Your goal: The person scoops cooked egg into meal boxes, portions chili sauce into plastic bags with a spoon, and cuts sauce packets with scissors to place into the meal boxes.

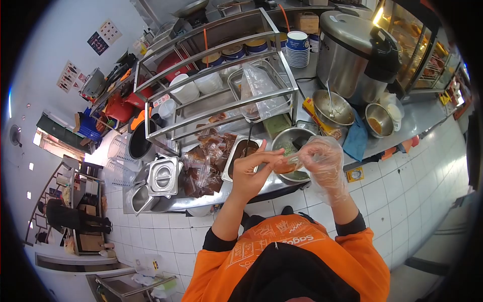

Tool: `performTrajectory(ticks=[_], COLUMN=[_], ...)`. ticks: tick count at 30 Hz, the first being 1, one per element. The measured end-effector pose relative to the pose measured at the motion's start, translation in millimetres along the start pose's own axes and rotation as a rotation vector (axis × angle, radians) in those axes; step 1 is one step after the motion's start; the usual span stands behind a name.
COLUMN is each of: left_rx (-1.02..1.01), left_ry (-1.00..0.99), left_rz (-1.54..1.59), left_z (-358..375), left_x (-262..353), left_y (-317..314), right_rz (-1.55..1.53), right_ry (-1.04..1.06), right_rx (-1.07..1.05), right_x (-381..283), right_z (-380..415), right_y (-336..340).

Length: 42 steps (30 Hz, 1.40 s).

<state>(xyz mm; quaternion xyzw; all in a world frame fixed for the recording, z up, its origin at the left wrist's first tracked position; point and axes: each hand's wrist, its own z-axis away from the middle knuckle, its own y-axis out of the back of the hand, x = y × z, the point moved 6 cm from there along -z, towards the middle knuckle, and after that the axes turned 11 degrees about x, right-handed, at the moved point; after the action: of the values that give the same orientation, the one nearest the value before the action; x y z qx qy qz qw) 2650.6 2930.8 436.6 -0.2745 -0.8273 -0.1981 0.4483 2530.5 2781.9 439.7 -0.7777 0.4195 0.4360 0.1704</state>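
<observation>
My bare left hand [251, 173] is raised over the front edge of the steel counter, its fingertips pinched at one edge of a small clear plastic bag [286, 167] with something orange-brown in it. Across from it, my right hand [324, 163] wears a loose clear plastic glove and grips the bag's other edge with bent fingers. Directly behind the bag stands a steel bowl [289, 137] with green bits inside, partly hidden by my hands. Left of it sits a rectangular steel pan [231, 160] of dark brown sauce with a ladle handle sticking out.
Filled sauce bags [204, 161] lie piled beside a lidded steel container [163, 176]. A metal rack [221, 128] stands over the counter. To the right are a steel bowl with a spoon [334, 106], a blue cloth [356, 138] and a large cooker [352, 55]. Another person [70, 216] stands far left.
</observation>
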Motion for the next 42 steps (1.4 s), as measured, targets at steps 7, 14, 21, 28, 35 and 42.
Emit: performTrajectory(ticks=[7,14,21,28,35,42], left_rx=[-0.031,-0.214,0.255,1.341,0.606,0.303], left_ry=[0.482,0.644,-0.109,-0.205,0.479,0.372], left_rz=[0.472,0.322,-0.294,-0.758,-1.647,-1.779], left_z=[15.3,34.1,38.5,151.2,268.1,352.3], left_x=[-33.1,-82.2,5.6,58.1,-135.0,-237.9], left_y=[-44.5,-74.2,128.3,474.2,703.1,783.7], right_rz=[-0.178,0.019,0.386,1.714,1.694,0.717], right_ry=[-0.269,-0.321,-0.301,-0.087,0.412,0.025], right_rx=[0.151,0.392,0.028,-0.279,0.025,0.280], right_x=[32.2,59.4,163.3,287.3,126.7,17.4], right_z=[12.7,20.5,15.2,15.0,11.9,43.7], right_y=[11.2,44.8,108.6,180.7,65.1,-134.1])
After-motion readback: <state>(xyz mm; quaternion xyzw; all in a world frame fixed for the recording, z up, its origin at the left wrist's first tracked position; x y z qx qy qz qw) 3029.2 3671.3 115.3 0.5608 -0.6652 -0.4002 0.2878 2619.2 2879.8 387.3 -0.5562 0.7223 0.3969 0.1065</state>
